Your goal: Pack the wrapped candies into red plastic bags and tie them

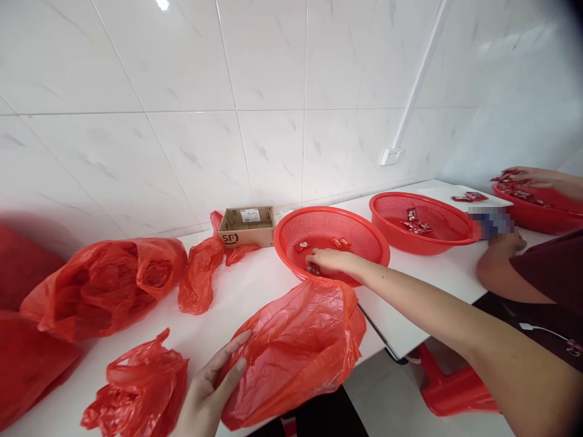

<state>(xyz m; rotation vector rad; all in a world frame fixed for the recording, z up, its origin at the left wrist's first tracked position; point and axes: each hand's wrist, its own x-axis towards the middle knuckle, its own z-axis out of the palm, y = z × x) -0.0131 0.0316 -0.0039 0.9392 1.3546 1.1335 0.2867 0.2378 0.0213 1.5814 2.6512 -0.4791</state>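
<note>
My left hand (216, 382) grips the near left edge of a thin red plastic bag (291, 358), thumb on one side and fingers on the other. The bag is spread wide, its mouth facing up, at the table's front edge. My right hand (325, 260) reaches down into a red perforated plastic basket (282, 243) just behind the bag. Its fingers are curled closed at the bottom, over small dark red wrapped pieces (313, 269). A few small orange-red packets (341, 243) lie farther back in that basket.
An open cardboard box (248, 237) stands left of the basket. Crumpled red bags (141, 385) and a large red bag (109, 285) lie at left. To the right are a second red basket (382, 224) with packets and a co-worker's hand (532, 177) over a third basket (546, 221).
</note>
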